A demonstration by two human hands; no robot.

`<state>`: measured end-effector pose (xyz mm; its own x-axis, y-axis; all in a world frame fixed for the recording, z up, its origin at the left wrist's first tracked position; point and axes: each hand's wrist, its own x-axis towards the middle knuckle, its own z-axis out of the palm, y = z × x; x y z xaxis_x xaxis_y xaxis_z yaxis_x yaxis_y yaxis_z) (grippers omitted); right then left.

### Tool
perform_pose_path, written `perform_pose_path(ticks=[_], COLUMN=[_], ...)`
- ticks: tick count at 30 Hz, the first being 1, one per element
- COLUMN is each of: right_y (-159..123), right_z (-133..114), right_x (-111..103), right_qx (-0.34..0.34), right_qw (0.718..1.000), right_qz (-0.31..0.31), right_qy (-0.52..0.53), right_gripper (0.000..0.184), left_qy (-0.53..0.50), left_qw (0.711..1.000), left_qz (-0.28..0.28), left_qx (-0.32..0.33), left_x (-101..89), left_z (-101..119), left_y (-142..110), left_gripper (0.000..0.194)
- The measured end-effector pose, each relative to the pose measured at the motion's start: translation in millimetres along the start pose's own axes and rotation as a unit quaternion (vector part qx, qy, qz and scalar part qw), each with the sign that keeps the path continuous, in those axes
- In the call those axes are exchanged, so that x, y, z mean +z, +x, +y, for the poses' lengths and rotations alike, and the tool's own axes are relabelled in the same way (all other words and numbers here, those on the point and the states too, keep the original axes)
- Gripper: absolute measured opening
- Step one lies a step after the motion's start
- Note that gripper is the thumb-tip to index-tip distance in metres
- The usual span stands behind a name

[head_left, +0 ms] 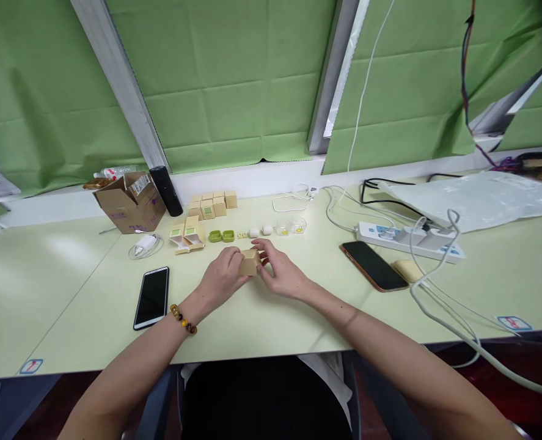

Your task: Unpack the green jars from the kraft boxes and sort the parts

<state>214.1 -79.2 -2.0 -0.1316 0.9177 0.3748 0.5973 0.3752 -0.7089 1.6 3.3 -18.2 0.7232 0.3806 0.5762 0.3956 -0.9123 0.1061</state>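
A small brown cardboard box (249, 263) is held between my two hands, a little above the table. My left hand (221, 274) grips its left end, the fingers folded round it. At the right end, the curved fingers and thumb of my right hand (278, 267) close on the box. Just beyond are two green tray-like pieces (222, 236), tiny yellow bits (242, 235), two white rounded pieces (260, 231) and two clear containers (291, 227) with something yellow inside. Two opened cardboard boxes (188, 234) lie left of the green pieces.
Several small closed boxes (211, 205) stand at the back. A larger carton (131, 203) and a black cylinder (165, 190) are at left, near a white charger (145, 244) and a phone (152, 297). Another phone (374, 265), a power strip (410, 241) and loose cables occupy the right.
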Motion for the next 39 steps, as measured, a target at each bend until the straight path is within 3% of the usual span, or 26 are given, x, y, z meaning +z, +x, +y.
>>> perform_pose_path(ticks=[5,12,20,25,28,33,36,39], right_y=[-1,-2,0,5,9,14,14,12], right_z=[-2,-3,2,8,10,13,17,22], right_x=[0,3,-2,-3,-2,-5,-5,-6], right_qx=[-0.019,0.008,0.002,0.02,0.045,0.086,0.091,0.038], right_qw=[1.0,1.0,0.998,0.987,0.97,0.948,0.961,0.981], right_qz=[-0.004,0.005,0.063,0.103,0.114,0.11,0.125,0.183], right_qy=[-0.016,-0.016,-0.012,0.124,0.211,0.288,0.231,0.048], right_gripper=[0.066,0.077,0.068,0.048,0.046,0.055,0.05,0.041], left_qy=[0.054,0.065,-0.01,-0.049,-0.062,-0.071,-0.106,-0.131], left_qw=[0.998,0.997,0.999,0.996,0.993,0.992,0.989,0.985], left_qz=[-0.009,-0.004,0.037,0.043,0.046,0.018,-0.019,-0.037], left_qx=[0.035,0.043,-0.009,-0.059,-0.085,-0.099,-0.097,-0.106], left_x=[-3.8,-0.6,1.6,-1.3,1.5,1.0,-2.8,-3.9], left_z=[0,0,3,7,6,6,9,10], left_y=[0,-1,1,0,-3,-2,2,3], left_gripper=[0.019,0.011,0.034,0.053,0.06,0.041,0.038,0.052])
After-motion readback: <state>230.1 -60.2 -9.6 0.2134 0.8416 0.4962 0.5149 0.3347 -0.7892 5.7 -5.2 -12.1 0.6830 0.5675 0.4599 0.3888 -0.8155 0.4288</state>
